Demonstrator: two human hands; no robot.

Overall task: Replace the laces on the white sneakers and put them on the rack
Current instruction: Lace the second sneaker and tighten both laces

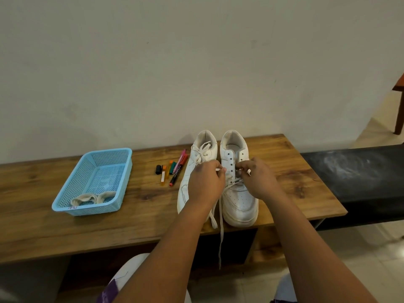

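Two white sneakers stand side by side on the wooden table, toes toward me. The left sneaker (189,171) is laced and tied in a bow. The right sneaker (239,202) is laced only through its lower eyelets; its upper eyelets are bare. My left hand (205,182) pinches one tip of the white lace (221,228) over the gap between the shoes. My right hand (258,180) pinches the lace at the right sneaker's eyelets. Two loose lace ends hang over the table's front edge.
A light blue plastic basket (109,158) on the left holds a bundled off-white lace (91,199). Several coloured markers (172,169) lie between basket and shoes. A black bench (358,178) adjoins the wooden table (65,232) on the right. A plain wall stands behind.
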